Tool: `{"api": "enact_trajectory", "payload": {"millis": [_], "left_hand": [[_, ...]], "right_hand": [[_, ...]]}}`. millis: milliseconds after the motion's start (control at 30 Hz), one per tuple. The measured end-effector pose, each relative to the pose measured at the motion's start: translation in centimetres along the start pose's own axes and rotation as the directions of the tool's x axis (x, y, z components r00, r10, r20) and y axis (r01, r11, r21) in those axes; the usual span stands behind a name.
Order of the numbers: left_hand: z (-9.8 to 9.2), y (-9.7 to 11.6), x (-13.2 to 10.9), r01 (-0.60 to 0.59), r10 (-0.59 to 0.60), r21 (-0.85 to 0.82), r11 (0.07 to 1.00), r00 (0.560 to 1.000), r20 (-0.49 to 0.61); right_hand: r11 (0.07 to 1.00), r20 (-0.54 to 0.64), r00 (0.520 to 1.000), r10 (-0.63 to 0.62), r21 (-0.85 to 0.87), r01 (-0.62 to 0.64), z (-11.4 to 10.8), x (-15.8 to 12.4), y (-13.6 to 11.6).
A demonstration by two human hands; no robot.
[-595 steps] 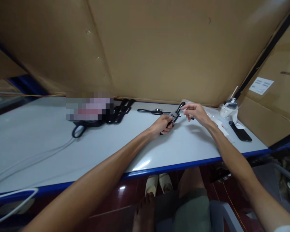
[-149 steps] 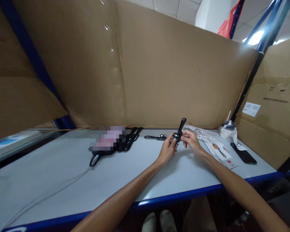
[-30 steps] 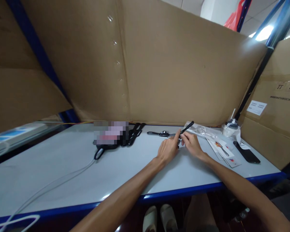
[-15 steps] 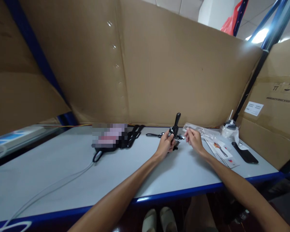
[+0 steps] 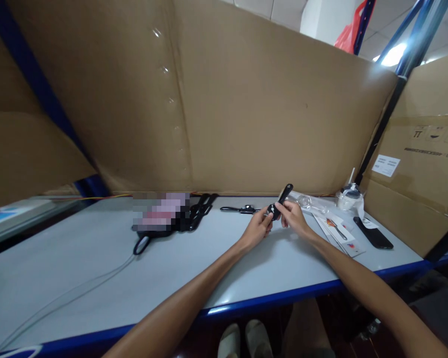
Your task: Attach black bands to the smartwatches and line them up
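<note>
My left hand point(image 5: 257, 229) is closed around the middle of a black spokeshave point(image 5: 285, 192), held above the table. One of its handles points up and leans to the right. My right hand point(image 5: 294, 219) has its fingers closed at the same spokeshave from the right, just below that handle; its other end is hidden by my hands. Behind my left hand a second black spokeshave point(image 5: 239, 210) lies flat on the table, its right end partly covered.
Several black tool parts point(image 5: 202, 211) lie left, beside a blurred-out object point(image 5: 160, 211) with a white cable point(image 5: 93, 281). Right are a clear plastic bag point(image 5: 315, 203), printed cards point(image 5: 338, 231), a black phone-like slab point(image 5: 373, 233) and a bagged cup point(image 5: 350, 199). Cardboard point(image 5: 246, 114) walls the back.
The spokeshave's handle has tipped to the right. My right hand has come in from beside it and now grips it with my left. The view has shifted slightly.
</note>
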State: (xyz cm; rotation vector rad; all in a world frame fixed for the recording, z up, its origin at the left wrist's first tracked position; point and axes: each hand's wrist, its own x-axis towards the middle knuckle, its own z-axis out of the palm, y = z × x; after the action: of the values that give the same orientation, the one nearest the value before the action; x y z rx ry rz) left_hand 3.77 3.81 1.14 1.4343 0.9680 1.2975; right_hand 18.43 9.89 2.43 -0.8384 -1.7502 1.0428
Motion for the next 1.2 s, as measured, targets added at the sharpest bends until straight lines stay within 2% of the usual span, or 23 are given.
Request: {"api": "enact_trajectory", "payload": {"millis": [133,333,633,767,867,967,1200], "left_hand": [[0.2,-0.4,0.0,-0.038,0.038,0.061,0.997,0.999,0.003],[0.1,-0.6,0.1,-0.042,0.041,0.060,0.997,0.999,0.019],[0.1,-0.4,0.1,-0.027,0.026,0.028,0.999,0.999,0.041],[0.1,-0.1,-0.1,0.016,-0.014,-0.026,1.000,0.998,0.057],[0.2,0.5,-0.3,0.087,-0.082,-0.132,0.987,0.996,0.044],[0.1,1.2,-0.4,0.103,-0.107,-0.225,0.969,0.994,-0.006],[-0.1,0.9,-0.1,0.060,-0.075,-0.216,0.975,0.995,-0.059]], "right_hand": [[0.999,-0.005,1.000,-0.028,-0.043,0.028,0.0,-0.1,0.5],[0.998,-0.013,0.999,-0.029,-0.047,0.029,0.1,-0.1,0.6],[0.999,-0.014,0.999,-0.038,-0.028,0.038,0.0,0.0,0.7],[1.000,-0.019,1.000,-0.022,-0.009,0.021,0.1,-0.1,0.3],[0.996,0.025,0.999,0.030,0.079,-0.032,0.2,-0.2,-0.1],[0.984,0.112,0.993,0.040,0.166,-0.058,0.2,-0.2,-0.5],[0.990,0.144,0.989,-0.044,0.136,0.024,0.1,-0.1,0.1]]}}
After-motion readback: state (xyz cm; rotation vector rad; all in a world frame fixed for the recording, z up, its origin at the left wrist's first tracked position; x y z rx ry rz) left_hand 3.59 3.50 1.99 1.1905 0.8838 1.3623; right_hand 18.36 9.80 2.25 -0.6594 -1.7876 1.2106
